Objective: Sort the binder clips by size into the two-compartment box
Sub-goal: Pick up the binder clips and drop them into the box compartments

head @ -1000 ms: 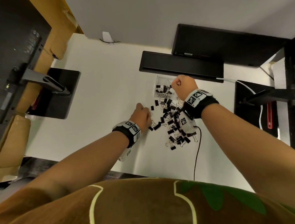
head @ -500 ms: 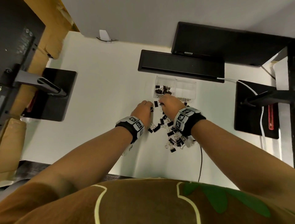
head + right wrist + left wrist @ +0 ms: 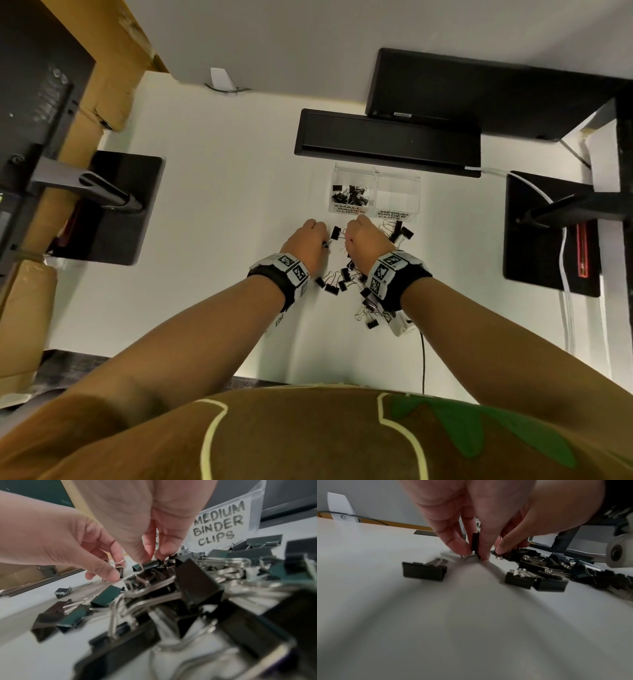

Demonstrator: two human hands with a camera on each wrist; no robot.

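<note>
A clear two-compartment box (image 3: 375, 178) stands past my hands. Its left half, labelled SMALL, holds several small black clips (image 3: 349, 196). Its right half, labelled MEDIUM (image 3: 219, 524), looks bare. A pile of black binder clips (image 3: 344, 279) lies on the white table, reaching under my right wrist. My left hand (image 3: 475, 553) pinches a small clip (image 3: 475, 542) upright against the table. My right hand (image 3: 152, 557), close beside it, pinches a small clip (image 3: 147, 564) at the pile's far edge.
A black bar (image 3: 387, 142) lies just behind the box, with a monitor above it. Black stand bases sit at the left (image 3: 116, 209) and right (image 3: 548, 236). Larger clips (image 3: 400, 233) lie against the box front. A black cable (image 3: 423, 359) runs toward me.
My right hand has come back from over the small compartment down to the pile. The left hand has shifted forward and pinched a small clip.
</note>
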